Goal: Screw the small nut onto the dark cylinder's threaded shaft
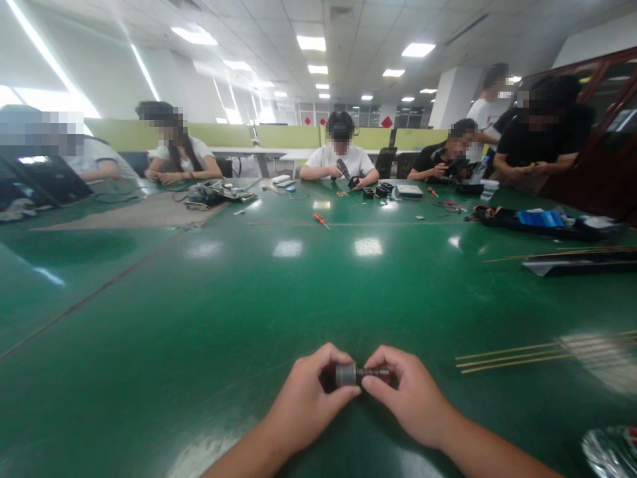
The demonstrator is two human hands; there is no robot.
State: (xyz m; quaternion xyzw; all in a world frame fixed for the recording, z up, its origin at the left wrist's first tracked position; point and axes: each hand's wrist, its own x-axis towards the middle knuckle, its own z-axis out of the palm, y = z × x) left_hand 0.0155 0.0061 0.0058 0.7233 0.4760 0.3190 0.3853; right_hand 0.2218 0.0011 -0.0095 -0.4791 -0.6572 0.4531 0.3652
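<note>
Low in the middle of the view is a small motor-like metal part (pixel 347 375), a grey cylinder with a dark, ridged shaft pointing right. My left hand (pixel 311 395) is closed around the cylinder, its thumb along the near side. The fingers and thumb of my right hand (pixel 411 392) pinch the shaft end from the right. The part lies level between both hands, just above the green table (pixel 223 318). My fingers hide the cylinder's left end and some of the shaft.
Thin brass-coloured rods (pixel 507 359) lie to the right, with a clear glossy object (pixel 610 451) at the lower right corner. An orange screwdriver (pixel 320 219) lies farther off. Across the table sit several people, near electronic parts (pixel 213 192) and a blue-and-black assembly (pixel 542 219).
</note>
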